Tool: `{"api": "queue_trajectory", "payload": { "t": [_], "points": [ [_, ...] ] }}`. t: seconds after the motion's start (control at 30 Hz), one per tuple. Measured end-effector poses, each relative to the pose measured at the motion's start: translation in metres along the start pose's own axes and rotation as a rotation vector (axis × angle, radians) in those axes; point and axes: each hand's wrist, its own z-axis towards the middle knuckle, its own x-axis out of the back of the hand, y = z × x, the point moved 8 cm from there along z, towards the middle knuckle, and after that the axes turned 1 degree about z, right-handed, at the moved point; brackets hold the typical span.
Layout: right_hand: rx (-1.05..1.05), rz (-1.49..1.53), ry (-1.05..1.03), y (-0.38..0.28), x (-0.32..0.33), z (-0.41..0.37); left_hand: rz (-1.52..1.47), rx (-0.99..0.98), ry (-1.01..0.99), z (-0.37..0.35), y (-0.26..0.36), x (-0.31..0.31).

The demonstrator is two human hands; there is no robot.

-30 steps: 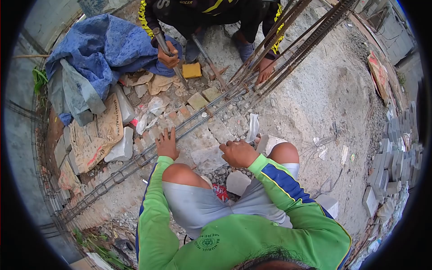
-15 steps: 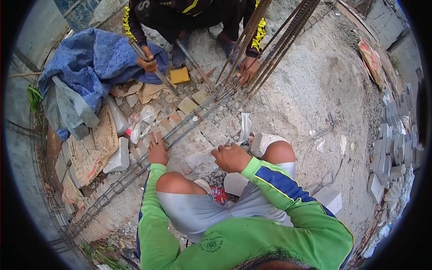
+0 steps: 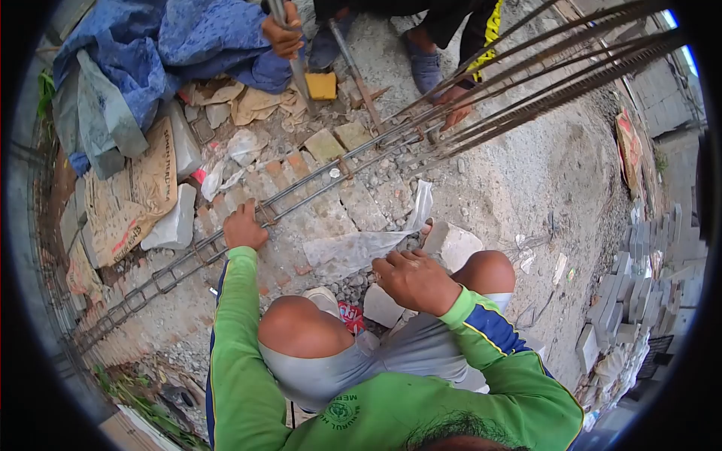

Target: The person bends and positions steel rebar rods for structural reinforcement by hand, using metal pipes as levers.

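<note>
A long narrow rebar cage (image 3: 308, 197) with square stirrups runs diagonally over the bricks. My left hand (image 3: 245, 228) is closed around its near bar, close to a stirrup (image 3: 265, 213). Above my right knee, my right hand (image 3: 415, 280) is curled into a fist, apart from the cage. Whatever its fingers may hold is hidden. Beyond that fist lies a strip of whitish plastic (image 3: 353, 249) on the rubble.
A co-worker crouches opposite, one hand (image 3: 283, 37) gripping a metal bar, the other (image 3: 454, 105) at the long rebar ends (image 3: 556, 83). Nearby are a blue tarp (image 3: 203, 37), a cement bag (image 3: 135, 197), a yellow block (image 3: 322, 86) and stacked pavers (image 3: 613, 297).
The long rebar ends have tilted down toward the right. My left hand's fingers, spread before, have closed on the cage. My right hand remains a fist. The whole view has shifted.
</note>
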Motion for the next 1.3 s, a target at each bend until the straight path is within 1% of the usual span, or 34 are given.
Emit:
{"api": "queue_trajectory", "payload": {
  "t": [0.07,0.13,0.27,0.43,0.57,0.67,0.87,0.93,1.07,1.13,1.2,1.27,1.3],
  "points": [
    [0.026,0.022,-0.031,-0.004,-0.002,0.001,0.002,0.022,-0.037,-0.002,-0.007,-0.001],
    [0.027,0.040,-0.091,-0.003,-0.009,0.006,-0.046,-0.014,-0.004,-0.001,-0.004,0.000],
    [0.035,0.015,-0.165,0.000,-0.029,0.019,-0.080,0.007,-0.050,0.000,-0.004,0.002],
    [0.065,-0.014,-0.089,-0.002,-0.029,0.043,-0.054,-0.006,-0.059,0.001,-0.005,0.000],
    [0.066,0.021,-0.099,-0.008,-0.030,0.058,-0.040,0.001,-0.068,0.000,-0.006,-0.001],
    [0.071,0.009,-0.140,-0.012,-0.036,0.064,-0.052,0.008,-0.056,-0.002,-0.007,-0.004],
    [0.097,-0.003,-0.127,-0.023,-0.026,0.070,-0.024,-0.016,-0.009,-0.003,-0.006,-0.006],
    [0.067,-0.008,-0.224,-0.025,-0.027,0.067,-0.016,-0.020,0.080,-0.005,-0.007,-0.005],
    [0.070,-0.024,-0.171,-0.028,-0.017,0.058,-0.017,-0.035,0.101,-0.009,-0.007,-0.006],
    [0.102,-0.047,-0.078,-0.030,-0.009,0.053,0.004,-0.024,0.110,-0.008,-0.009,-0.009],
    [0.085,-0.051,-0.046,-0.025,-0.009,0.047,-0.008,-0.051,0.171,-0.010,-0.007,-0.006],
    [0.114,-0.063,-0.033,-0.025,-0.007,0.042,0.002,-0.029,0.153,-0.010,-0.009,-0.010],
    [0.078,-0.092,-0.006,-0.021,-0.007,0.039,-0.004,-0.042,0.181,-0.010,-0.008,-0.009]
  ]
}}
